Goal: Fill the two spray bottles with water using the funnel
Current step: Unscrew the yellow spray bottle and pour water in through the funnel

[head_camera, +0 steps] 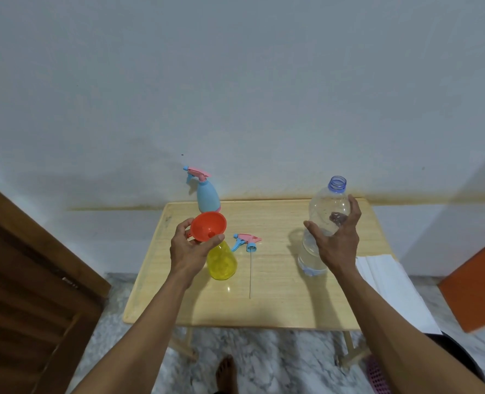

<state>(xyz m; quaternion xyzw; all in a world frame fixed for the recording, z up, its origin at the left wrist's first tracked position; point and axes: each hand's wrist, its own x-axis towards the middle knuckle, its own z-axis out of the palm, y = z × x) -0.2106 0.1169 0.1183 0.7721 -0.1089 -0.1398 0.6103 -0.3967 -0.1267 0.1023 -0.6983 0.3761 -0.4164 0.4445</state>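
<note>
My left hand (188, 251) grips an orange funnel (208, 226) seated in the neck of a yellow spray bottle (221, 263) that stands on the small wooden table (278, 305). Beside it lies that bottle's detached pink-and-blue spray head (248, 241) with its long thin tube. A blue spray bottle (207, 196) with its head on stands at the table's back edge. My right hand (336, 240) grips a clear uncapped water bottle (325, 214), upright, with some water low inside.
White folded cloth or paper (389, 282) lies at the table's right edge. A wooden door (28, 280) is at the left, an orange box (477, 282) at the right. A wall rises just behind the table. A bare foot (227, 371) shows below.
</note>
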